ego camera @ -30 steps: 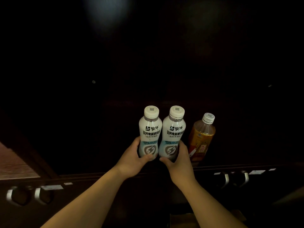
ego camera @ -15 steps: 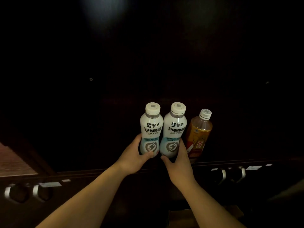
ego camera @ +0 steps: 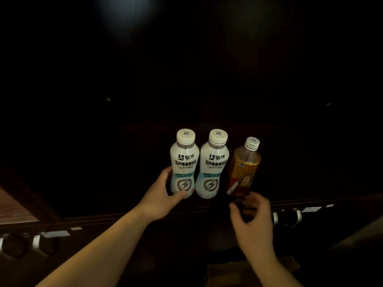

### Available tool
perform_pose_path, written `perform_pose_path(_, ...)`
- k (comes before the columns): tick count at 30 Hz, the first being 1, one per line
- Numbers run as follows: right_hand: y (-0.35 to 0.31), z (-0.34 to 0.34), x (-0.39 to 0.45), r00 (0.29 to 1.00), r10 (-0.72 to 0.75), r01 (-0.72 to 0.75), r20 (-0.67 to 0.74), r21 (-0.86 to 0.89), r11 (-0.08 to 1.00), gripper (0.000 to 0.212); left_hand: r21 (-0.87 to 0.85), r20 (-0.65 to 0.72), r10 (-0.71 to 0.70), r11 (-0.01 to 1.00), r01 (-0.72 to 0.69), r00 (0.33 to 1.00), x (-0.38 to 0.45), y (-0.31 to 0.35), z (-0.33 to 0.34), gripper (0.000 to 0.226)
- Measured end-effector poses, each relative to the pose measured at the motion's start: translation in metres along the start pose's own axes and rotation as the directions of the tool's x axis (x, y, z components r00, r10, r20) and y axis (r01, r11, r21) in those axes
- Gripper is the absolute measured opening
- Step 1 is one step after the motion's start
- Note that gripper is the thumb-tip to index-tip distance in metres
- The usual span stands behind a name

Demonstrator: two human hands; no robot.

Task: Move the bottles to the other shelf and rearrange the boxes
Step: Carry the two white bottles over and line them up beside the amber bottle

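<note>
Two white drink bottles stand side by side on a dark shelf [ego camera: 207, 209]. My left hand [ego camera: 163, 195] grips the lower part of the left white bottle [ego camera: 184, 162]. The right white bottle [ego camera: 214, 163] stands free beside it. An amber tea bottle [ego camera: 244, 166] with a white cap stands to their right. My right hand [ego camera: 251, 216] hovers just below the tea bottle's base, fingers apart and blurred, holding nothing. No boxes can be made out in the dark.
The cabinet interior is very dark. Along the shelf's front edge sit metal handles [ego camera: 287, 217] at right, more handles [ego camera: 37, 243] at left, and small white labels [ego camera: 310, 209]. A wooden surface [ego camera: 12, 210] shows at far left. A dim brown object [ego camera: 238, 272] lies below.
My right hand has let go of the right white bottle and moved right and down, to below the tea bottle. My left hand still holds the left white bottle.
</note>
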State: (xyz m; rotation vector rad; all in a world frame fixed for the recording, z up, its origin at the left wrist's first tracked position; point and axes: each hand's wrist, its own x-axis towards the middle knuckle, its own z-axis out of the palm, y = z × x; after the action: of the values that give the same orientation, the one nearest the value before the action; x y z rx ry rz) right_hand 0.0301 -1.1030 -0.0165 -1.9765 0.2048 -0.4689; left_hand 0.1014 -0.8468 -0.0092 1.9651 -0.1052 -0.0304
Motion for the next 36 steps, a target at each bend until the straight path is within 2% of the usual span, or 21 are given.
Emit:
perform_pose_path(2,0.001,-0.012,0.027,0.996,0.005,-0.004,-0.092,0.017,1.000,0.076,0.017,-0.009,-0.008,1.000,0.008,1.000,0.001,-0.002,0.000,0.084)
perform_pose_path(3,0.002,-0.016,0.041,0.997,0.027,-0.025,-0.073,0.027,0.999,0.090,0.026,-0.011,-0.008,1.000,0.008,1.000,0.001,-0.002,0.001,0.082)
perform_pose_path(6,0.002,-0.023,0.077,0.977,0.075,-0.086,0.201,0.044,0.995,0.124,0.040,-0.016,-0.005,0.999,0.006,1.000,0.001,-0.003,0.001,0.078)
perform_pose_path(8,0.003,-0.022,0.089,0.934,0.081,-0.095,0.349,0.024,0.995,0.131,0.045,-0.020,-0.009,0.999,0.009,1.000,0.001,-0.004,0.001,0.079)
perform_pose_path(11,0.010,-0.018,0.094,0.901,0.108,-0.113,0.420,-0.012,0.993,0.124,0.038,-0.021,-0.017,0.999,0.017,1.000,0.002,-0.005,0.000,0.079)
perform_pose_path(20,0.009,-0.010,0.092,0.898,0.051,-0.022,0.436,-0.070,0.997,0.095,0.066,-0.016,-0.022,0.998,0.023,1.000,0.001,0.001,0.005,0.070)
perform_pose_path(36,0.017,-0.007,0.100,0.903,0.064,-0.035,0.425,-0.076,0.997,0.092,0.053,-0.010,-0.013,0.999,0.014,1.000,0.005,0.001,0.011,0.074)
